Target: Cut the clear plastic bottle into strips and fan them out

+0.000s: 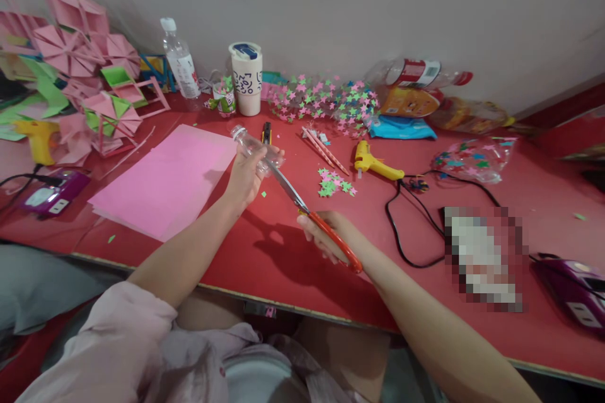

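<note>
2 hands work above the red table (283, 264): the right hand (326, 236) clenches orange-handled steel scissors (312, 217), blades biting at 11 o'clock into the small clear plastic bottle (253, 147) the left hand (248, 173) grasps. Slick plastic could deflect the blades toward those fingers.

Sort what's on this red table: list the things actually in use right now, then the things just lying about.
In use:
left hand holding the small clear bottle
right hand working the red scissors, blades at the bottle

Lying about:
glue gun
pink paper
paper stars
white cup
water bottle
</note>
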Motion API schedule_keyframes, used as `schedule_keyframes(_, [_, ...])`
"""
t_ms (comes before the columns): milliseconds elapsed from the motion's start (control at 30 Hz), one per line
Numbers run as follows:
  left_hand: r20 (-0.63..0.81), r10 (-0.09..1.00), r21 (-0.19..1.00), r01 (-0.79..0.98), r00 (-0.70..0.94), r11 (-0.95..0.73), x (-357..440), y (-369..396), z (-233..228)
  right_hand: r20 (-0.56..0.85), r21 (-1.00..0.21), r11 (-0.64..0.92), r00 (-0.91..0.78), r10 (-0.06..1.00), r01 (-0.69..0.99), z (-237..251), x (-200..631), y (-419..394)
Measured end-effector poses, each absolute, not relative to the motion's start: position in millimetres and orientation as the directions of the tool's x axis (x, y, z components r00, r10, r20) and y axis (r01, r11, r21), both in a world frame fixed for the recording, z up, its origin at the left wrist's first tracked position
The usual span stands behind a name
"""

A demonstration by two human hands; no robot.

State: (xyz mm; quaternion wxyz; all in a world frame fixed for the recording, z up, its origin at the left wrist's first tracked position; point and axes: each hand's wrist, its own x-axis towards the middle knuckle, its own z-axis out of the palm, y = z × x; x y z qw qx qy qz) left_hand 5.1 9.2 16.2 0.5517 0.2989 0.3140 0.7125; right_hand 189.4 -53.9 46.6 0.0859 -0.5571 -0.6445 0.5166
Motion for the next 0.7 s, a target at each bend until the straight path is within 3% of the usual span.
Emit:
schedule_keyframes(200, [0.085,0.986,0.785,-0.599,-0.146,-0.156,8.6,5.8,17.9,-0.433,-0.791,-0.113,-0.419,0.798,0.601,44.7,191.5,-54.2])
schedule_keyframes(500, [0.087,0.983,0.8,-0.577,-0.16,-0.165,7.7,6.3,20.2,-0.461,-0.755,-0.177,-0.318,0.829,0.632,45.7,187.7,-56.4])
schedule_keyframes(700, [0.135,0.977,0.803,-0.559,-0.163,-0.204,5.6,7.8,16.2,-0.452,-0.775,-0.147,-0.377,0.808,0.615,46.8,190.2,-54.1])
